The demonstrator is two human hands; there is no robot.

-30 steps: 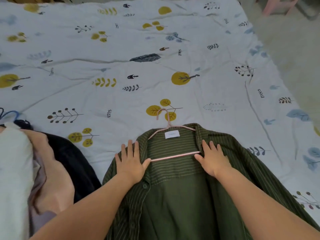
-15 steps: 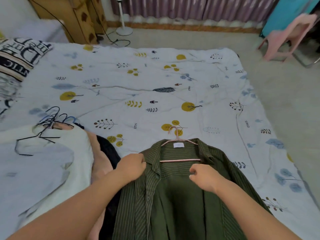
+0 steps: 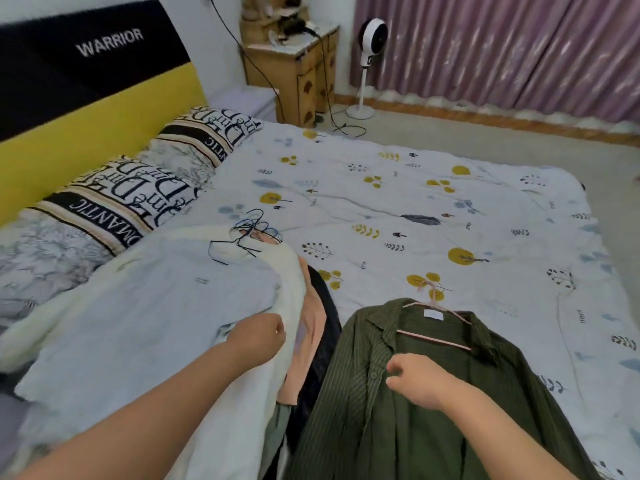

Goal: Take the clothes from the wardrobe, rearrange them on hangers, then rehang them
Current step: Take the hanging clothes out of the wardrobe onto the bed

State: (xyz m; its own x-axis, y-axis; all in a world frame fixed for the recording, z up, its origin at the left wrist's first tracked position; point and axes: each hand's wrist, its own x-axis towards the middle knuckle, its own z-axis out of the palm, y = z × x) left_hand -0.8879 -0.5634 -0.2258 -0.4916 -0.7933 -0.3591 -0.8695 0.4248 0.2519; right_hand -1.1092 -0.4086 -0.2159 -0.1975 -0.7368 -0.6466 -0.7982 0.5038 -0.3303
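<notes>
A dark green striped shirt (image 3: 398,427) lies open-fronted on the bed, with a pink hanger (image 3: 434,336) inside its collar. My right hand (image 3: 417,381) is over the shirt's front, and its curled fingers pinch the fabric beside the button strip. To the left is a pile of clothes topped by a pale blue shirt (image 3: 156,313), over a white fleecy garment (image 3: 292,282), a peach one and a black one. My left hand (image 3: 258,336) is curled on the pile's right edge and grips the cloth there. Dark wire hangers (image 3: 247,233) stick out at the pile's top.
The patterned bedspread (image 3: 433,209) stretches ahead and to the right. Two printed pillows (image 3: 145,188) lie against a yellow and black headboard (image 3: 86,98). Beyond the bed stand a wooden bedside cabinet (image 3: 294,64) with cables, a white standing fan (image 3: 370,57) and purple curtains (image 3: 502,50).
My head has lifted and turned left, bringing the headboard and pillows into view. My left hand left the green shirt's collar for the clothes pile. My right hand went from flat to curled on the shirt front.
</notes>
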